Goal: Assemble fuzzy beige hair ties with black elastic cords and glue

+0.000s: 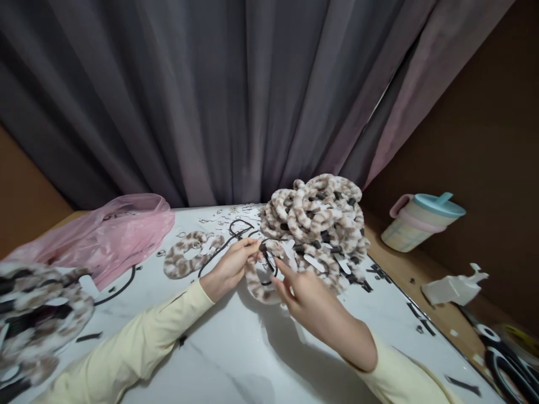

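A fuzzy brown-and-white ring point(255, 285) is held up a little above the table in front of me. My left hand point(231, 264) pinches it at its upper left, where a black cord point(269, 262) loops around it. From the right, my right hand point(307, 294) reaches in with thumb and index finger closed at the cord's loop; the exact contact is hard to make out. Another fuzzy ring point(179, 261) lies flat left of my left hand. Behind my right hand rises a pile of similar rings point(320, 207) with white tags and black parts.
A pink plastic bag point(147, 224) and more fuzzy rings point(71, 320) lie at left. Small metal rings point(229, 216) are scattered at the back. Black strips point(421, 320) lie along the right edge. A lidded cup point(415, 221), white bottle point(452, 289) and scissors point(505, 359) are beyond it.
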Tool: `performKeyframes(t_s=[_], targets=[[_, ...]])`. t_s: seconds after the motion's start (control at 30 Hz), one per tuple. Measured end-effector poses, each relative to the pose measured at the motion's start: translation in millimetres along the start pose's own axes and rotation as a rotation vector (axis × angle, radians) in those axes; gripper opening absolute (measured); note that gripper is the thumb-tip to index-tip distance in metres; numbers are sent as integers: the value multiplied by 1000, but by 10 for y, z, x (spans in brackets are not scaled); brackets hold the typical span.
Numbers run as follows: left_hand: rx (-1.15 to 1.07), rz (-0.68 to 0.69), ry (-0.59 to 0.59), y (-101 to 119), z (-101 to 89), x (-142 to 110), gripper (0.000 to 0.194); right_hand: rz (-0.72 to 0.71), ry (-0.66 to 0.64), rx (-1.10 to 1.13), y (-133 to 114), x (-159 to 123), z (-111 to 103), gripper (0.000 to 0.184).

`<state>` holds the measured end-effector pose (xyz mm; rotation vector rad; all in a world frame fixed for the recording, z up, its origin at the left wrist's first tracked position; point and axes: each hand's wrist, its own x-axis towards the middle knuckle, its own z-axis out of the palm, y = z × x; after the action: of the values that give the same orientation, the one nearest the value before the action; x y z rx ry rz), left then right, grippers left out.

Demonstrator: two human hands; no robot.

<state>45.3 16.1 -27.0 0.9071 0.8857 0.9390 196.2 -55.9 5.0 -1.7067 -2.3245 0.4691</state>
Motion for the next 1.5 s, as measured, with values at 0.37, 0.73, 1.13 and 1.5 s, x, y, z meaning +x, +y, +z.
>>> performKeyframes(t_s=[0.37, 0.73, 1.13, 1.5], targets=[[-101, -131, -133, 8, 99, -125, 31, -43, 237, 535, 166, 326, 534, 25], [136, 66, -72, 204, 232, -383, 31, -39, 486, 582, 158, 286, 557, 27], [194, 80, -127, 37, 242, -346, 27, 19, 431, 883, 116, 288, 528, 32], [923, 756, -19, -10, 201, -350, 7, 3, 275, 1029, 23, 227, 384, 48]])
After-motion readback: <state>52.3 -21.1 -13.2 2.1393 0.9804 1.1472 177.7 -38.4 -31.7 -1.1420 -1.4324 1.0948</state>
